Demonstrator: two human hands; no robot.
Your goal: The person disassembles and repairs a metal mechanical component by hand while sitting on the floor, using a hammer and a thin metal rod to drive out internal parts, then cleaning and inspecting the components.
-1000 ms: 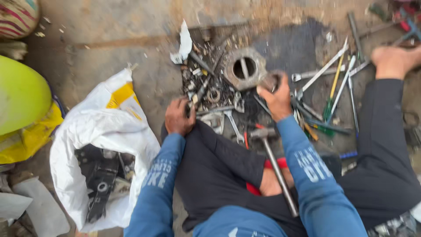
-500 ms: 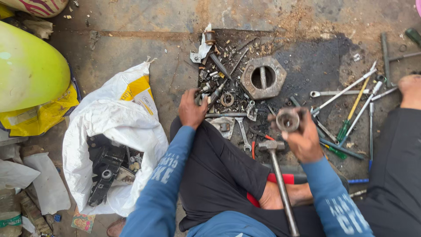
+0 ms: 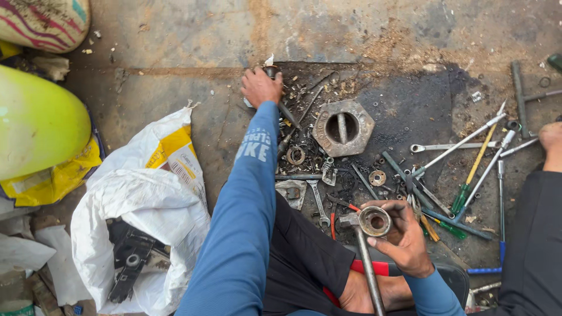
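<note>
My right hand [image 3: 404, 237] holds a round metal ring part [image 3: 374, 221], a bearing-like piece, close to my lap. A hammer [image 3: 363, 251] with a metal handle lies just under it, across my legs. My left hand [image 3: 260, 86] is stretched far forward and closed on a small dark object [image 3: 271, 71] at the far left corner of the greasy dark mat [image 3: 410, 105]. A heavy hexagonal metal block [image 3: 342, 126] with a round hole sits in the middle of the mat, among several small nuts, washers and bolts.
Spanners and green-handled screwdrivers [image 3: 468, 175] are spread on the right. A white sack [image 3: 146, 205] holding black metal parts lies at left, beside a yellow-green rounded object [image 3: 35, 123]. Another person's foot [image 3: 553, 140] and dark trouser leg [image 3: 533, 251] are at the right edge.
My left hand has reached forward from near my lap to the mat's far left corner. My right hand has drawn the ring part back toward me and tilted its opening up.
</note>
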